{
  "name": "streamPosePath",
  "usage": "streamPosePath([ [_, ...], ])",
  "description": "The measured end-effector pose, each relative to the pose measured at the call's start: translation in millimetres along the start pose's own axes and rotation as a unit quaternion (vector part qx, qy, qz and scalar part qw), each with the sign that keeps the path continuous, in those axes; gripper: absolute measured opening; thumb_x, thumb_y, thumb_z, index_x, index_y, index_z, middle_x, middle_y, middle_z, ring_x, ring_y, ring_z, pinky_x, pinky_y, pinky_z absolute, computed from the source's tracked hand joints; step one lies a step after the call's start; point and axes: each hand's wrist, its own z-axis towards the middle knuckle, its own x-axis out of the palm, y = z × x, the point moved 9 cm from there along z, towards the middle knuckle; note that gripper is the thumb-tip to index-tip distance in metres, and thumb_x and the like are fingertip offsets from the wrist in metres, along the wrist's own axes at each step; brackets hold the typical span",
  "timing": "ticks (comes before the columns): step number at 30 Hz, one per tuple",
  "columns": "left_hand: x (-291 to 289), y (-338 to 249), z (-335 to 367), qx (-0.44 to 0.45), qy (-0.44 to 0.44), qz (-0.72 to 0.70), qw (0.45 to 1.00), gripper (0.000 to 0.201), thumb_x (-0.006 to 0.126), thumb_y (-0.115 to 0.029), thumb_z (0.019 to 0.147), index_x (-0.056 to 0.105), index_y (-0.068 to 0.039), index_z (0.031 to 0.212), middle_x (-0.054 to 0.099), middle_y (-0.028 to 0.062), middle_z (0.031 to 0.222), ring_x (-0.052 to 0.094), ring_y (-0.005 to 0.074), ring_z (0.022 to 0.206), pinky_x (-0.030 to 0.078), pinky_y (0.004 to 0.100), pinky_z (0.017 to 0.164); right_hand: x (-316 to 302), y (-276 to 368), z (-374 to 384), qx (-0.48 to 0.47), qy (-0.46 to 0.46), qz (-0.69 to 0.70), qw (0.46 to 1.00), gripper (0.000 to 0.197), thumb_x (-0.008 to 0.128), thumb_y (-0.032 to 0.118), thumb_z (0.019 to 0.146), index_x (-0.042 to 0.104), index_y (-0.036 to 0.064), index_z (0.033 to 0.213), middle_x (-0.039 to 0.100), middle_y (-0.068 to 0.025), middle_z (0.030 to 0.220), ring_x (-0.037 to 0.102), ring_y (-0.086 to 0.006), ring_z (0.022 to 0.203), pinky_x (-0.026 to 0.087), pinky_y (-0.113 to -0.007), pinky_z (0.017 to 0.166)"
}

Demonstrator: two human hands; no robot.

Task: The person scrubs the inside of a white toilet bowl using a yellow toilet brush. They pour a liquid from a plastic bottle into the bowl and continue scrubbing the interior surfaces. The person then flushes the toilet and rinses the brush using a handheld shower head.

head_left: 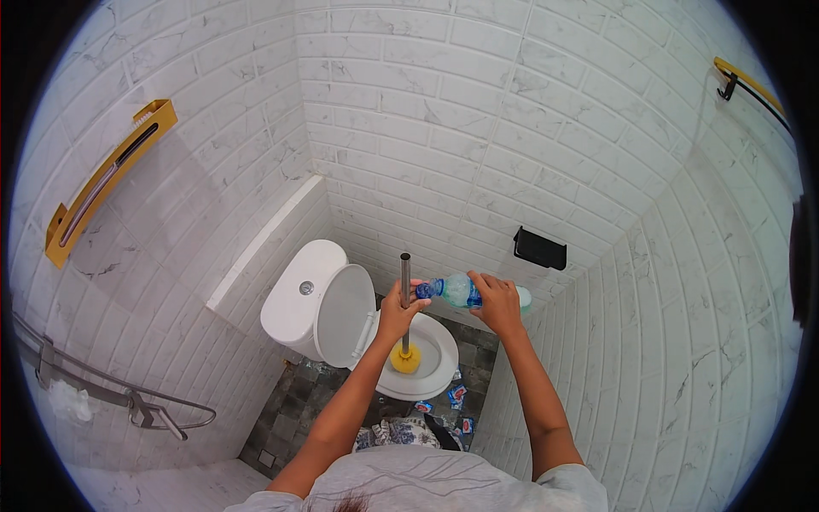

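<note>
several small blue-and-red packets [457, 395] lie on the dark tiled floor [290, 401] past our patterned clothing [409, 431]. next comes the white toilet [448, 367], lid raised toward its tank [294, 299]; our left forearm covers part of the seat. a toilet brush [405, 359] stands upright, yellow head in the bowl. farther off, a black holder [540, 248] is fixed to the white tiled wall [409, 111]. both our arms reach forward. our left grip [397, 314] is closed around the brush handle, fingertips at the blue cap of a clear bottle [461, 291]; our right grip [500, 305] is clamped on its body, keeping it nearly level between them.
</note>
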Motion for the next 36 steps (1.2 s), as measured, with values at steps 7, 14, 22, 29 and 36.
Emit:
streamPosePath([
  [7,-5.0,9.2,-0.1,-0.050,-0.003,0.115,0.992,0.034,0.062,-0.003,0.074,0.050,-0.005,0.106,0.062,0.0099,0.082,0.062,0.0131,0.074,0.046,0.0234,0.059,15.4,-16.4,-14.9,0.079,0.020,0.073,0.994,0.074,0.077,0.015,0.047,0.046,0.0139,0.115,0.059,-0.0096,0.096,0.057,-0.0259,0.085,0.040,-0.037,0.073],
  [14,14.8,18.0,4.5,0.026,0.059,0.294,0.954,0.037,0.060,0.000,0.074,0.052,-0.007,0.109,0.060,0.0111,0.077,0.059,0.0147,0.065,0.045,0.0249,0.058,17.0,-28.8,-30.7,0.117,0.013,0.095,0.988,0.073,0.077,0.017,0.048,0.046,0.0138,0.115,0.061,-0.0101,0.091,0.058,-0.0265,0.081,0.041,-0.036,0.072],
  [22,27.6,8.7,9.0,0.067,0.057,0.270,0.959,0.036,0.061,-0.004,0.075,0.052,-0.006,0.110,0.058,0.0086,0.081,0.053,0.0125,0.061,0.042,0.0247,0.057,23.3,-42.1,-44.3,0.143,0.013,0.105,0.984,0.070,0.076,0.019,0.049,0.047,0.0140,0.113,0.061,-0.0105,0.091,0.058,-0.0270,0.082,0.042,-0.037,0.072],
  [29,34.9,7.3,14.9,0.022,0.081,0.176,0.981,0.039,0.062,-0.011,0.076,0.052,-0.010,0.114,0.054,0.0017,0.083,0.047,0.0056,0.061,0.040,0.0209,0.057,46.9,-40.5,-51.0,0.170,0.027,0.120,0.978,0.070,0.076,0.022,0.049,0.046,0.0142,0.112,0.061,-0.0104,0.091,0.059,-0.0277,0.081,0.044,-0.037,0.072],
  [36,26.5,22.3,15.7,-0.030,0.074,0.132,0.988,0.038,0.064,-0.009,0.075,0.051,-0.005,0.110,0.054,0.0026,0.085,0.047,0.0050,0.064,0.040,0.0191,0.058,48.7,-30.5,-40.7,0.156,0.042,0.099,0.982,0.068,0.076,0.018,0.050,0.047,0.0145,0.112,0.061,-0.0099,0.089,0.059,-0.0262,0.081,0.042,-0.037,0.071],
])
